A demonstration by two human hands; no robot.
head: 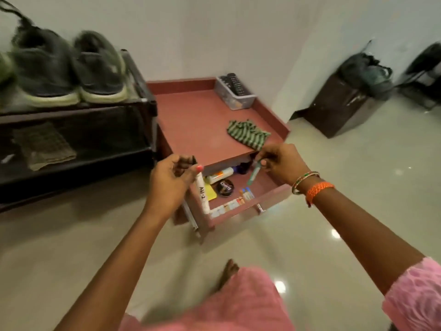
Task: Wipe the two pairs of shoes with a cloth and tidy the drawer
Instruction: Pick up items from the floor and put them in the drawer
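Head view, one moment. Left hand point(170, 181) grips a white tube point(202, 192) w/ red cap, hung over the drawer's left front corner; handwritten black marking on it, approx. "AN-2", not fully legible. Right hand point(280, 163) pinches a slim teal-green pen-like item point(253, 174), tip slanting down into the open drawer point(269, 195).

Drawer contents: round black tin point(224, 188) lettered "Cherry" in white; white bottle point(218, 175) w/ orange label, lying on its side, text too small to read; yellow card point(210, 192) beside the tin; small boxes point(232, 205) along the front wall, print illegible; dark blue bottle at rear, partly hidden.

Cabinet top point(191, 120) is reddish-brown w/ raised rim: green-striped cloth point(248, 133) lies crumpled near the front right edge; clear plastic tub point(235, 97) holding black remotes sits at the rear right corner.

Left: dark shoe rack point(78, 130); one pair of dark grey shoes point(69, 68) w/ pale soles on the upper shelf, a 2nd pair only at frame edge; folded checked cloth point(44, 145) on the lower shelf.

Room: glossy cream tile floor point(334, 211), white walls, dark box w/ bag point(365, 72) on it at right.
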